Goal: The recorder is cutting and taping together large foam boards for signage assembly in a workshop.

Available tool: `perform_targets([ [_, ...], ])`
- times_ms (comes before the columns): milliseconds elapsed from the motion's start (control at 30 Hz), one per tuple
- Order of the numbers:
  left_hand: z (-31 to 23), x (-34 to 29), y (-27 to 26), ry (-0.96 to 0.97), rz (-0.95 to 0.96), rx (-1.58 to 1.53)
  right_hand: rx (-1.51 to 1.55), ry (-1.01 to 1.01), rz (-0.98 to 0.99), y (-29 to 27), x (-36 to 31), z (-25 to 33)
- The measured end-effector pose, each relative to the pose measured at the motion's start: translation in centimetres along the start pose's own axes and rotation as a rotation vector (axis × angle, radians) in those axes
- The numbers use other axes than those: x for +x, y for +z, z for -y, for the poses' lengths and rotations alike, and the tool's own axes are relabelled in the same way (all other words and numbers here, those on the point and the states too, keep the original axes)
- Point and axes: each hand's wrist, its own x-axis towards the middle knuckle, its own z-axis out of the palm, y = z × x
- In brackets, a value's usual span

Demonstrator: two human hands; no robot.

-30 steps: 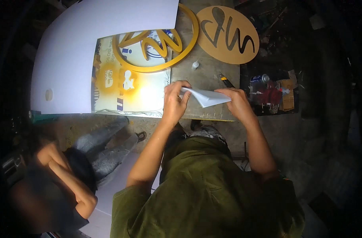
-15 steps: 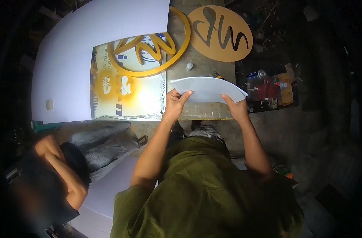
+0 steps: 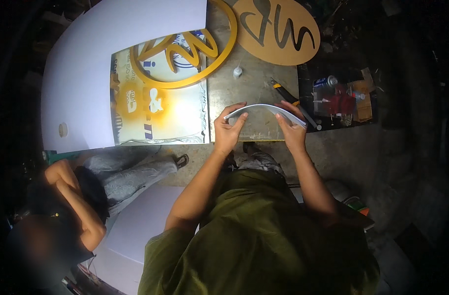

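Observation:
A thin white sheet [image 3: 263, 106] is bowed upward into an arch between my two hands, over the near edge of the worktable [image 3: 251, 93]. My left hand [image 3: 229, 129] grips its left end, thumb on the near side and fingers behind. The right end is pinched the same way by my right hand [image 3: 293, 132]. Just beyond the sheet lies a black and yellow utility knife [image 3: 286, 95], its lower part close to my right fingers. A small white bottle [image 3: 237, 73] stands farther back.
Beyond my hands lie a gold ring with raised lettering [image 3: 229, 54] and a tan oval board [image 3: 251, 51]. A large white panel [image 3: 82, 93] covers the left side. At right are a can [image 3: 325, 82] and cardboard [image 3: 364, 101]. Another person [image 3: 77, 196] sits at lower left.
The sheet has gone from a broad, nearly flat face to a tight arch, seen more edge-on. My hands are closer together, and the knife behind it is now mostly uncovered.

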Motion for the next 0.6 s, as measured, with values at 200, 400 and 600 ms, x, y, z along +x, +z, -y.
perform_targets([
  [200, 0.6, 0.7, 0.0, -0.09, 0.015, 0.024, -0.116, 0.082, 0.022, -0.6, 0.5, -1.7],
  [400, 1.0, 0.8, 0.0, 0.0, -0.006, 0.046, -0.1, 0.003, 0.004, -0.2, 1.1, -1.3],
  [600, 2.5, 0.7, 0.2, -0.053, -0.022, 0.059, -0.016, 0.038, -0.061, 0.1, 1.7, -3.1],
])
